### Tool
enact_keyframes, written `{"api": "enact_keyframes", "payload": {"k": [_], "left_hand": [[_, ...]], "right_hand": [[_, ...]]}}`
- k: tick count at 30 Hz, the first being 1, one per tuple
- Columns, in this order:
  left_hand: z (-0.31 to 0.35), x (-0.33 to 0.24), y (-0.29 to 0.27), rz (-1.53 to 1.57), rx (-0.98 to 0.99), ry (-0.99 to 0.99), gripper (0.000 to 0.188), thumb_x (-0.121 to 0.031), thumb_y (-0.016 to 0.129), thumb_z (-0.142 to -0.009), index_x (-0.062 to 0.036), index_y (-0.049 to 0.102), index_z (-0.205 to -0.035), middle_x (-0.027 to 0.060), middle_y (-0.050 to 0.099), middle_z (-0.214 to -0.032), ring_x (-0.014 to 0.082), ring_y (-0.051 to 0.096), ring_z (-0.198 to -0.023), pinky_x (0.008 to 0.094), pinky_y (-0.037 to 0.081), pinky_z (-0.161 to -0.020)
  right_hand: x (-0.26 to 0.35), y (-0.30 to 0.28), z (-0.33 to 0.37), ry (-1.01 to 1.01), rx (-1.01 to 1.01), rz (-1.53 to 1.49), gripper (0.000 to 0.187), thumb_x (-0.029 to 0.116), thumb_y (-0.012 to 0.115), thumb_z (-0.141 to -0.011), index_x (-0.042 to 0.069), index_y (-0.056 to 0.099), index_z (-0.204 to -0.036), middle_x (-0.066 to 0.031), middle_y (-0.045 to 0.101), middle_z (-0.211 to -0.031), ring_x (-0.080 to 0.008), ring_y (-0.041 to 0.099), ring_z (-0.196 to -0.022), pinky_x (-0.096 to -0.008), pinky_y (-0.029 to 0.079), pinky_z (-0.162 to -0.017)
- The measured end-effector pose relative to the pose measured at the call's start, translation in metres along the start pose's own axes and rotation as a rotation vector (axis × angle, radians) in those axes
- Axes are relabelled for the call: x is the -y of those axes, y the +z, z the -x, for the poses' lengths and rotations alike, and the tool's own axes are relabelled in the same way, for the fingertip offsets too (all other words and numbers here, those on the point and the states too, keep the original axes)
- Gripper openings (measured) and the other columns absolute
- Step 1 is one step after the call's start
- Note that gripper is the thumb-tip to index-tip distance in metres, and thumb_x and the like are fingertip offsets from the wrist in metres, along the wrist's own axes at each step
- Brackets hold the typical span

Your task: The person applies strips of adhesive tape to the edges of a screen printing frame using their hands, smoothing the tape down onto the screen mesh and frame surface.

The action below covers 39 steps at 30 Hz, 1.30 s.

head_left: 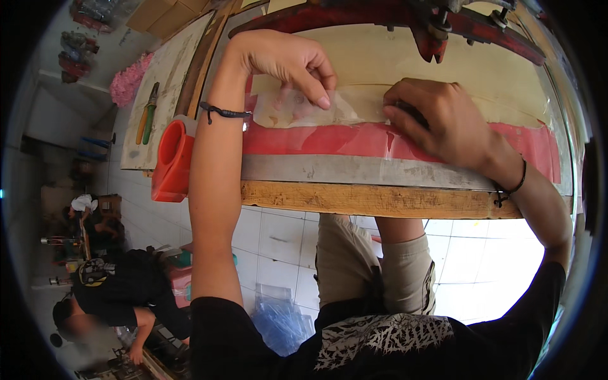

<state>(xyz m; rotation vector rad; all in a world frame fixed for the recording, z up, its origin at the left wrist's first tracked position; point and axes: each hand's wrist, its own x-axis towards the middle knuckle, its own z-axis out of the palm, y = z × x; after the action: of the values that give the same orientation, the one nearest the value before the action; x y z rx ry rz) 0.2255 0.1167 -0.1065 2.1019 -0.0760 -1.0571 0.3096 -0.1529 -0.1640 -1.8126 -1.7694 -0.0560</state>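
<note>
A thin clear plastic sheet (pixel 342 113) lies over the worktop in front of me, between my hands. My left hand (pixel 288 63) comes over its left part with a bent wrist; thumb and curled fingers pinch at the film. On the right, my right hand (pixel 440 120) is closed, its fingertips and thumb together at the sheet's other end. Its palm side is partly hidden. Beneath the film are a pale yellow sheet (pixel 500 95) and a red strip (pixel 297 140) running along the near side.
A red metal machine bar (pixel 354 18) spans above the worktop. Grey metal (pixel 354 170) and a wooden edge (pixel 354 199) border it. An orange-red plastic holder (pixel 170 161) and pliers (pixel 149 114) sit left. Plastic bags (pixel 282 320) lie on the floor; another person (pixel 126 291) works lower left.
</note>
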Motion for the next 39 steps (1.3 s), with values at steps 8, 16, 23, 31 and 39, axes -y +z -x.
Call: {"api": "enact_keyframes", "payload": {"k": [8,16,23,31,39], "left_hand": [[-0.012,-0.015,0.011,0.055,-0.006,-0.07,0.022,-0.016,0.073,-0.089,0.0038,0.068,-0.095,0.0126,0.074,-0.08,0.0173,0.073,-0.068,0.0257,0.055,-0.053],[-0.021,-0.033,0.018,-0.006,0.016,-0.103,0.025,-0.02,0.074,-0.089,0.0035,0.068,-0.098,0.0158,0.075,-0.077,0.0199,0.072,-0.06,0.0268,0.055,-0.049],[-0.025,-0.023,0.012,-0.006,0.069,-0.034,0.042,-0.028,0.075,-0.088,-0.0016,0.067,-0.119,0.0101,0.075,-0.083,0.021,0.073,-0.065,0.0268,0.056,-0.052],[-0.028,-0.023,0.01,0.082,0.104,-0.046,0.047,-0.038,0.07,-0.093,-0.0039,0.065,-0.125,0.0158,0.075,-0.083,0.0238,0.074,-0.062,0.0275,0.057,-0.047],[-0.03,-0.022,0.005,0.087,0.098,-0.107,0.057,-0.057,0.061,-0.094,-0.0065,0.068,-0.12,0.0198,0.075,-0.086,0.0245,0.074,-0.061,0.0283,0.057,-0.046]], "right_hand": [[-0.002,-0.001,0.002,-0.028,0.041,-0.018,0.017,0.02,0.065,-0.092,0.003,0.065,-0.096,-0.0154,0.066,-0.08,-0.0368,0.065,-0.075,-0.0452,0.052,-0.067],[-0.003,-0.004,0.002,-0.013,0.078,-0.042,0.016,0.017,0.064,-0.091,0.003,0.064,-0.098,-0.0163,0.068,-0.083,-0.0379,0.066,-0.078,-0.0467,0.052,-0.069],[-0.004,-0.005,0.001,-0.036,0.09,-0.073,0.018,0.018,0.065,-0.09,0.004,0.065,-0.1,-0.0147,0.069,-0.089,-0.0373,0.066,-0.079,-0.0463,0.052,-0.071],[-0.008,-0.003,0.002,-0.025,0.084,-0.096,0.017,0.021,0.068,-0.089,0.008,0.067,-0.1,-0.0111,0.07,-0.087,-0.034,0.067,-0.075,-0.0438,0.053,-0.069],[-0.004,-0.008,0.0,0.013,0.124,-0.123,0.015,0.022,0.069,-0.089,0.011,0.066,-0.098,-0.0106,0.071,-0.084,-0.033,0.068,-0.074,-0.0428,0.054,-0.067]]}}
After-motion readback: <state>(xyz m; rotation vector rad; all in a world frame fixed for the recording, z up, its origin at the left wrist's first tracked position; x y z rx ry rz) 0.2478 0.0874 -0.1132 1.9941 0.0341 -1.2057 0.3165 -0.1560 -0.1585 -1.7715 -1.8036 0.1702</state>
